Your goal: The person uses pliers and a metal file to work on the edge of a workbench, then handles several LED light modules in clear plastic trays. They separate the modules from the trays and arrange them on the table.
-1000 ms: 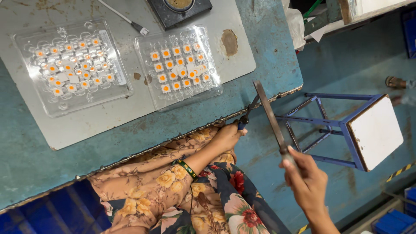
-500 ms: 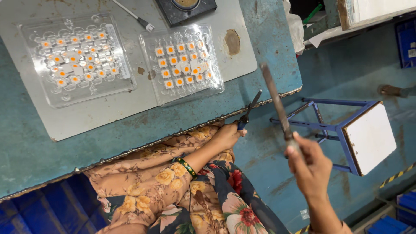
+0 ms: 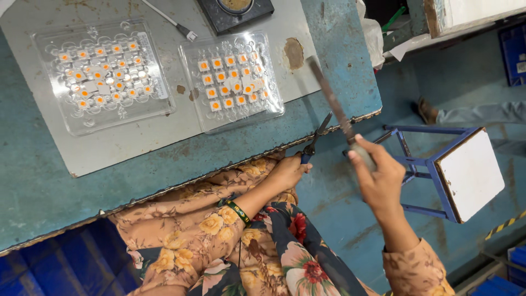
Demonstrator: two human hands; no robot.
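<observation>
Scissors (image 3: 316, 138), blades parted, stick up from the left hand (image 3: 286, 172) gripping their handles just below the table (image 3: 33, 186) edge. Beside it, the right hand (image 3: 378, 178) clamps a long flat file (image 3: 330, 98) tilted over the table corner. 2 clear trays (image 3: 234, 82) of orange-centred chips lie on the table.
</observation>
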